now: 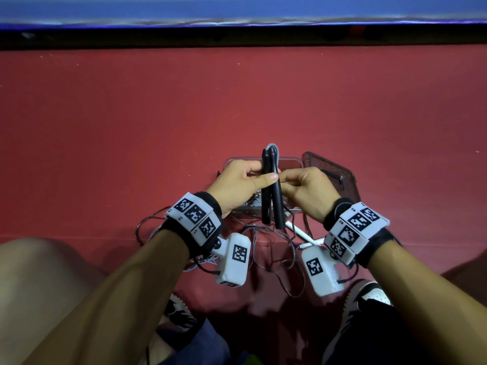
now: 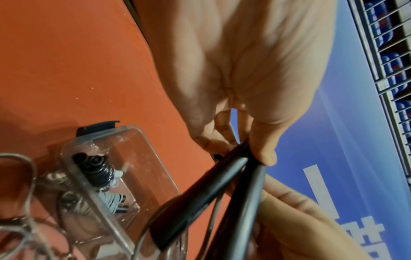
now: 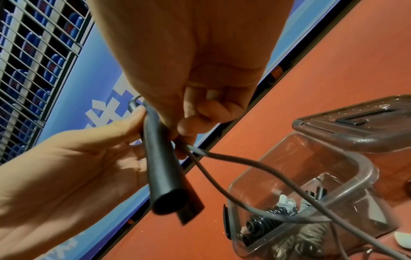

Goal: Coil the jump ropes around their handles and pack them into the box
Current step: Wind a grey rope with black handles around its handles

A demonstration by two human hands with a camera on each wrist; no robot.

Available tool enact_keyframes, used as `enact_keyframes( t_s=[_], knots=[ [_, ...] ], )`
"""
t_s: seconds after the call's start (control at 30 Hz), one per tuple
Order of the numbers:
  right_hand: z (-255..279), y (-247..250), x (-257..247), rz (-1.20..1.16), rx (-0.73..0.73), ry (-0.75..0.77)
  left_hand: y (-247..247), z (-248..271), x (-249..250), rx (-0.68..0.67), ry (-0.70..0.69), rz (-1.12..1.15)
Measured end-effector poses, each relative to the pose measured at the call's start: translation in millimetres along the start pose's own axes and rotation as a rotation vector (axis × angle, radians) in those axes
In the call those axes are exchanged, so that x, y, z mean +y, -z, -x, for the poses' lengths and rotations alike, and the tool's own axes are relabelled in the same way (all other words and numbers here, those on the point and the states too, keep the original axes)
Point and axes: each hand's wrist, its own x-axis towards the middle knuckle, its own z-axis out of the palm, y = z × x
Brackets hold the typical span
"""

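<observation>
The person sits over a dull red floor (image 1: 237, 101), and both hands meet just above a clear plastic box (image 1: 232, 164) that stands on it. The left hand (image 1: 237, 185) is wrapped round a pair of slim black jump-rope handles (image 1: 274, 196), thumb laid across their front, so the two sticks stand side by side and nearly upright between the hands. Their upper ends rise beyond the knuckles, where a short grey loop of cord (image 1: 272, 147) arches from one handle top to the other; their lower ends hang below the hands, over the near edge of the box.

The right hand (image 1: 308, 191) sits hard against the handles from the other side, fingers curled in. From the right wrist view its fingertips (image 3: 189, 126) pinch a thin grey rope (image 3: 244, 163) right beside the handle, and that rope runs down and away past the box. So the left hand holds the handles and the right holds the rope, the two hands almost touching.

Inside the box lie already coiled ropes, a dark bundle (image 2: 98, 168) and a paler grey-white one (image 2: 111, 200). Its smoky, see-through lid (image 1: 332, 175) stands open at the right side, just behind the right hand. Loose grey rope (image 1: 287, 259) sprawls in tangles on the floor under the wrists, with a white handle (image 1: 300, 231) lying among it. Black-and-white shoes (image 1: 366, 299) show near the bottom.
</observation>
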Motion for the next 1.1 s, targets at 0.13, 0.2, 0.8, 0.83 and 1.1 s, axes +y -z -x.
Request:
enact_keyframes(
  t_s=[0.13, 0.2, 0.8, 0.83, 1.1],
  knots=[
    [-2.0, -2.0, 1.9, 0.050, -0.063, -0.028, 1.4, -2.1, 1.3, 0.011, 0.003, 0.021],
    [-2.0, -3.1, 3.4, 0.053, -0.119, -0.029, 3.1, -2.1, -0.5, 0.013, 0.005, 0.025],
    [-3.2, 0.6, 2.9, 0.216, -0.288, -0.130, 17.2, -10.3, -6.9, 0.164, 0.003, -0.156],
    [-3.8, 2.7, 1.8, 0.273, -0.270, -0.112, 17.9, -11.2, -9.1, 0.168, 0.001, -0.180],
    [0.3, 9.8, -7.3, 0.342, -0.162, 0.029, 16.0, -12.2, -13.9, 0.089, -0.021, -0.416]
  ],
)
